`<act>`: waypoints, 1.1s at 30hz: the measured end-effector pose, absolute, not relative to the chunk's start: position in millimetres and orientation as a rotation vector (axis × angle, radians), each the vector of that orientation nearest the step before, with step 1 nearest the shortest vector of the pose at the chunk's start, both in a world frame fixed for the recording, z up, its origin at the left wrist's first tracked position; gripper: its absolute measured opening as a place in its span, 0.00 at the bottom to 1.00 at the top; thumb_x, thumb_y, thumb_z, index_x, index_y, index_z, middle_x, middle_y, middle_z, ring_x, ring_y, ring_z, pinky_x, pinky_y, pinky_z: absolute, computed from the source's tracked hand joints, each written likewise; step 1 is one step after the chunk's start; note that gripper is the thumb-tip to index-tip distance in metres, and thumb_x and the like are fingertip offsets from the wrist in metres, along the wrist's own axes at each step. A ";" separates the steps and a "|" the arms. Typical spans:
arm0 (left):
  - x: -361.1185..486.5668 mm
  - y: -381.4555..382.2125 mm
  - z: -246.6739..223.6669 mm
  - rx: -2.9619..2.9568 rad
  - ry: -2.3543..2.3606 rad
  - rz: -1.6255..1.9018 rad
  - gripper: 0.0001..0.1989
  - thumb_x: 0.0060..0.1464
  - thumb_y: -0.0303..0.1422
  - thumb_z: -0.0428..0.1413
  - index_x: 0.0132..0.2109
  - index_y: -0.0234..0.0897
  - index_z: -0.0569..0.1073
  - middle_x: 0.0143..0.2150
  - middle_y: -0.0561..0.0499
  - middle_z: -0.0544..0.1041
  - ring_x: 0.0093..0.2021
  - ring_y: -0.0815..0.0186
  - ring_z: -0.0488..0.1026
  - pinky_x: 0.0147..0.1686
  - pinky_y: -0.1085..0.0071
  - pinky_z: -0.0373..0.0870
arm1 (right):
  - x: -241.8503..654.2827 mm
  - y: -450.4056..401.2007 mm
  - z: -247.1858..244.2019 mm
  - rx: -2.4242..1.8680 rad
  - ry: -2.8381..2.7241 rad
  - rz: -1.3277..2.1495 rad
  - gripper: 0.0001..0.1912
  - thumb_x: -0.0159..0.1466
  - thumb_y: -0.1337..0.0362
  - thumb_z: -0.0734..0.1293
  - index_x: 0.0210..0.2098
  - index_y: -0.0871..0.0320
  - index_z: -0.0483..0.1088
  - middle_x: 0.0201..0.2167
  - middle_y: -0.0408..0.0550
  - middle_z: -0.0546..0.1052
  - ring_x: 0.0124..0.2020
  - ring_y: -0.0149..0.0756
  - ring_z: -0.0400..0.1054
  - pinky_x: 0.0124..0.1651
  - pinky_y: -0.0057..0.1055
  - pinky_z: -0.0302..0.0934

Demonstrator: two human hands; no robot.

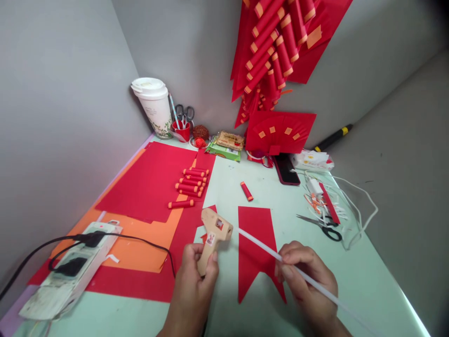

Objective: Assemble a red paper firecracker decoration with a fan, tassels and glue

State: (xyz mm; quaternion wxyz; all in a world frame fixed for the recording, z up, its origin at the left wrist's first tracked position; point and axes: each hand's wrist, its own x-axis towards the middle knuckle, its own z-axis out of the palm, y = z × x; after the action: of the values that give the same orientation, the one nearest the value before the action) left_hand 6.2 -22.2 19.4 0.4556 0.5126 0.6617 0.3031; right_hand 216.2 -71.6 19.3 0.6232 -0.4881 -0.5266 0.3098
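My left hand is wrapped round the handle of a beige glue gun, its body raised above the table. Between the thumb and fingers of my right hand is a long white glue stick. The stick's far tip is close to the back end of the gun; whether they touch I cannot tell. Below the stick lies a red paper piece with a notched lower edge. A single red paper roll with orange ends rests behind it. Several similar rolls are piled to the left.
A power strip with black cables lies at the left, near red sheets and orange sheets. Scissors, paper scraps and a phone are at the right. A white cup stands at the back; red roll decorations hang above.
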 end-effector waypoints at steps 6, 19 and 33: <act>8.0 -23.2 19.0 1.282 1.653 0.713 0.17 0.57 0.51 0.50 0.40 0.42 0.64 0.35 0.48 0.75 0.35 0.55 0.75 0.34 0.62 0.71 | 211.9 -71.9 18.2 -1.158 -1.242 0.707 0.09 0.65 0.73 0.66 0.38 0.51 0.70 0.29 0.43 0.71 0.29 0.34 0.66 0.30 0.30 0.63; 8.6 -28.0 15.9 1.250 1.680 0.637 0.21 0.56 0.55 0.50 0.41 0.42 0.63 0.35 0.46 0.76 0.32 0.55 0.75 0.32 0.61 0.71 | 213.4 -71.6 2.2 -1.291 -1.082 0.913 0.02 0.68 0.66 0.67 0.39 0.53 0.71 0.28 0.43 0.74 0.27 0.33 0.70 0.29 0.28 0.65; 11.7 -29.1 14.5 1.251 1.728 0.598 0.22 0.51 0.54 0.53 0.43 0.43 0.61 0.38 0.42 0.79 0.39 0.47 0.80 0.37 0.53 0.75 | 205.8 -65.7 18.9 -1.142 -1.390 0.639 0.12 0.63 0.75 0.64 0.40 0.52 0.72 0.25 0.44 0.76 0.26 0.35 0.71 0.28 0.30 0.67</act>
State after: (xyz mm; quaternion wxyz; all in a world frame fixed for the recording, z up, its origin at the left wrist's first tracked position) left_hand 11.7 -29.1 14.5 0.4467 0.5052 0.6978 0.2417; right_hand 205.8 -65.7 18.9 0.5780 -0.4882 -0.5942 0.2730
